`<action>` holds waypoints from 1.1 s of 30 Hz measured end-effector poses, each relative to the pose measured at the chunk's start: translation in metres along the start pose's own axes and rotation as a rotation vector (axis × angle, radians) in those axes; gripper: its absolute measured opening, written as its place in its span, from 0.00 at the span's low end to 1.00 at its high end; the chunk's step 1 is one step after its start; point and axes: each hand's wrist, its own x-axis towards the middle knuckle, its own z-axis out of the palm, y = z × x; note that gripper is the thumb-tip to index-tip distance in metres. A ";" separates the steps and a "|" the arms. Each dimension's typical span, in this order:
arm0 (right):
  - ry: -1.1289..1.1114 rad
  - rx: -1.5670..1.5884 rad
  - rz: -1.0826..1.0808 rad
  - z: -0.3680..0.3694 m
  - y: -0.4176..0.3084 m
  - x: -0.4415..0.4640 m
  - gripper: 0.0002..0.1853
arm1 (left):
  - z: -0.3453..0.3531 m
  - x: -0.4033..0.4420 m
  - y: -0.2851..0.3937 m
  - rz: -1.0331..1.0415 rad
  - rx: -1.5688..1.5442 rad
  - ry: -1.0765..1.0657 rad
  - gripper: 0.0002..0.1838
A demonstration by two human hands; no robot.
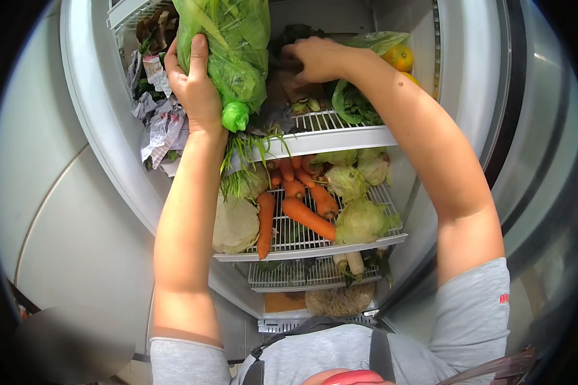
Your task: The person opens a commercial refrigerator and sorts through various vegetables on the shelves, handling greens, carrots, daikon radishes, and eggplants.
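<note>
1. In front of an open white upright fridge (420,205), both bare arms reach up and in, nearest the camera.
2. Left hand (198,90): grasping a translucent green plastic bag (241,48) full of long green vegetables, thumb laid across its face, other fingers mostly hidden. Bag is at the left half of the upper shelf, bright green knot (236,117) downward, near the shelf lip. Can't tell if the shelf takes any weight.
3. Below: white wire middle shelf (315,251) with orange tapered carrots (308,218), pale green round leafy heads (366,221) and a large whitish round head (236,224). Thin green stalks (253,147) hang over the lip above.
4. Upper level: white wire upper shelf (340,138); crumpled printed newspaper (164,131) left of the bag, dark green leafy bunch (353,106) right.
5. Deeper in: right hand (318,59), fingers curled at something dark. Can't tell if it's gripping. Yellow-orange round fruit (399,58) sits to its right.
6. Step in hand, my read: left manages the bag, right works among the shelf contents behind.
7. Next move, my judgement: calls for a steady left hold, knot kept off the stalks, right fingers kept off the leafy bunch.
</note>
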 end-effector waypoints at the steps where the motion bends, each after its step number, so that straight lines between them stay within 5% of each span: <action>1: -0.080 0.137 0.020 0.006 -0.003 0.004 0.29 | -0.001 -0.001 0.000 0.001 -0.001 0.000 0.27; 3: -0.163 0.279 0.034 0.009 -0.005 0.007 0.35 | -0.001 -0.002 0.002 -0.020 -0.024 0.001 0.27; 8: -0.199 0.374 0.004 0.007 0.023 0.027 0.23 | 0.001 -0.002 0.001 -0.041 -0.030 0.004 0.26; 12: 0.196 0.279 0.130 0.013 0.054 0.064 0.18 | 0.001 -0.003 0.002 -0.018 0.017 0.035 0.27; 14: 0.167 0.136 0.357 0.011 0.061 0.082 0.21 | 0.001 -0.004 0.002 -0.022 -0.007 0.038 0.27; 17: -0.083 0.197 0.204 0.008 0.057 0.093 0.27 | -0.001 -0.002 0.003 -0.047 -0.021 0.037 0.27; 21: -0.190 0.247 0.263 0.027 0.052 0.101 0.31 | 0.001 -0.003 0.001 -0.032 -0.031 0.034 0.27; 27: -0.077 0.056 0.194 0.041 0.059 0.108 0.32 | 0.001 -0.005 0.002 -0.006 0.027 0.026 0.24; 33: 0.326 -0.123 0.349 0.030 0.092 0.118 0.19 | 0.000 -0.004 0.003 -0.010 0.025 0.026 0.26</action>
